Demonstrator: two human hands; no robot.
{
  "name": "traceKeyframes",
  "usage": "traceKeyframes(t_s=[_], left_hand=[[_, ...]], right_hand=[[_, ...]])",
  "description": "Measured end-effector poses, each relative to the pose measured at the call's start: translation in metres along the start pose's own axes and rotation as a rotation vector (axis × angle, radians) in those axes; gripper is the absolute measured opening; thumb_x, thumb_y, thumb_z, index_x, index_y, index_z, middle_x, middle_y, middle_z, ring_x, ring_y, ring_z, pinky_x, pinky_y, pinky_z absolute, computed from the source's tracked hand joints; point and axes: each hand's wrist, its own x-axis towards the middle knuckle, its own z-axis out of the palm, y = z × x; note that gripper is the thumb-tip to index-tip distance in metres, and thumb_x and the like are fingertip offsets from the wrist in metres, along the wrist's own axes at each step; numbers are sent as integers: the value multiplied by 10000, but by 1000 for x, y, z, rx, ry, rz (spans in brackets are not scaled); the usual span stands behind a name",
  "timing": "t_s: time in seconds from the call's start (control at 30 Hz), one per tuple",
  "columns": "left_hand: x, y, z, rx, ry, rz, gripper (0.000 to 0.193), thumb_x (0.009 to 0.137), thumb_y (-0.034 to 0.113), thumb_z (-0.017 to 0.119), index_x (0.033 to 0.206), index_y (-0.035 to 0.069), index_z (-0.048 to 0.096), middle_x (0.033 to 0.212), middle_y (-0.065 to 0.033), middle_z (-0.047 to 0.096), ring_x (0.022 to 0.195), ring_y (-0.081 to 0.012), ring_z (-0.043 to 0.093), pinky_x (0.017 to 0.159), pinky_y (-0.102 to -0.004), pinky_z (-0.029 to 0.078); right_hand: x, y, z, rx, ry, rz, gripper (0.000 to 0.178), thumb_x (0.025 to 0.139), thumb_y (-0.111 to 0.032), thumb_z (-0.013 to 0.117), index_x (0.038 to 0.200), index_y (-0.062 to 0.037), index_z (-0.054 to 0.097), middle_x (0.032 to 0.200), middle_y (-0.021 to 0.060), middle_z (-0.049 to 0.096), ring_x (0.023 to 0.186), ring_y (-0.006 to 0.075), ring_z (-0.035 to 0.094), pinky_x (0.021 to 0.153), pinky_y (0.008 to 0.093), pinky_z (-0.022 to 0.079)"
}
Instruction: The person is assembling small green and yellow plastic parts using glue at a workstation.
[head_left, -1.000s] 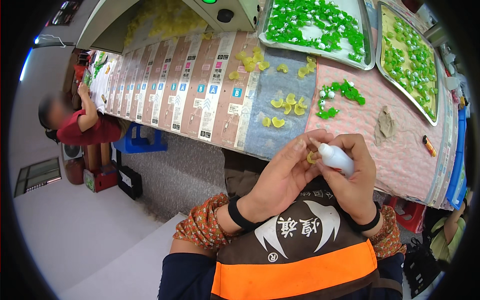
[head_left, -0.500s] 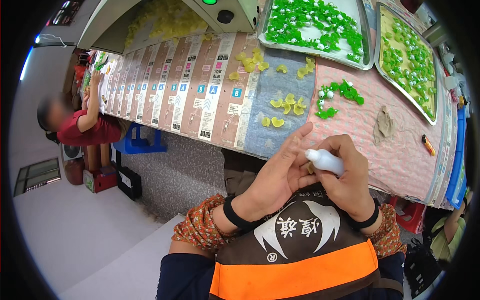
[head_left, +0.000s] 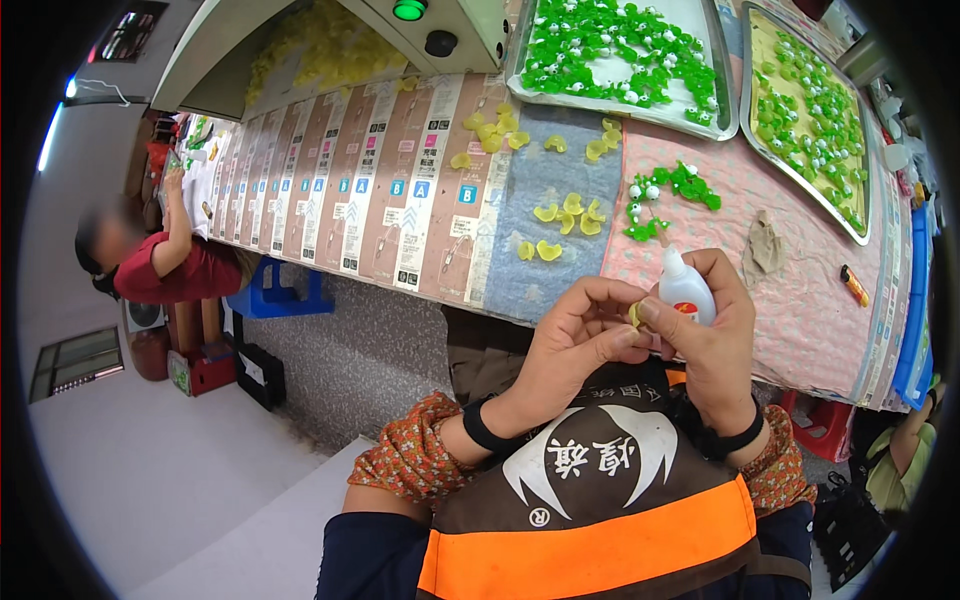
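Close to the table's front edge, my two hands meet at the fingertips around a small translucent yellow curved piece (head_left: 634, 315). My left hand (head_left: 578, 340) pinches that piece between thumb and fingers. My right hand (head_left: 722, 335) keeps a small white squeeze bottle (head_left: 686, 284) against its palm, nozzle tilted up and away, while its thumb reaches the yellow piece. Beyond my hands, several loose yellow pieces (head_left: 570, 212) lie on a blue cloth (head_left: 560, 170). A few green pieces with white eye-like balls (head_left: 690, 184) rest on the pink cloth to the right.
Two metal trays, one white-bottomed (head_left: 610, 98) and one yellow-bottomed (head_left: 850, 215), hold many green pieces at the back. A machine housing (head_left: 440, 20) stands at back left over a yellow heap. A crumpled rag (head_left: 764, 248) and an orange tube (head_left: 854, 286) lie right. Another person (head_left: 165, 262) sits far left.
The bottle has swung from pointing left to nozzle-up in my right hand. My left fingers, earlier spread, have curled into a pinch on the yellow piece, with both hands meeting.
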Motion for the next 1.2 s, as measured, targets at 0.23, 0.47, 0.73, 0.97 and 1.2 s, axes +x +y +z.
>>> traceKeyframes(t_s=[0.23,0.47,0.73,0.97,1.2], left_hand=[[1,-3,1,72,40,63,303,1012,76,561,1289,-14,476,1209,-129,590,1027,-176,662,893,-327,582],[1,-3,2,94,42,78,299,1022,96,550,1289,-15,476,1189,-124,592,1024,-170,660,888,-326,584],[1,-6,-3,-16,51,5,294,1039,151,530,1283,-4,474,1140,-108,598,1013,-167,658,856,-355,612],[-3,-3,-14,-161,96,-60,305,1049,211,523,1279,18,470,1206,-152,619,1021,-204,678,846,-361,619],[-8,0,-17,-169,21,-49,311,1051,207,511,1294,27,437,1237,-208,617,1043,-252,685,848,-379,622]], right_hand=[[-2,2,4,-16,34,-58,329,818,-4,767,1040,-36,525,886,6,600,771,43,585,643,203,481],[-1,6,4,-24,36,-74,324,814,17,759,1028,-34,521,902,11,589,804,49,587,674,213,487],[-2,3,0,-10,2,-50,305,844,10,734,1046,-28,509,919,35,610,828,56,605,688,207,500],[-14,3,-24,-214,-113,-279,367,851,-63,751,1157,11,562,969,75,656,827,116,640,727,267,518],[-36,-9,-35,-491,-118,-552,442,769,-117,818,1137,28,620,940,164,677,740,256,678,662,324,526]])
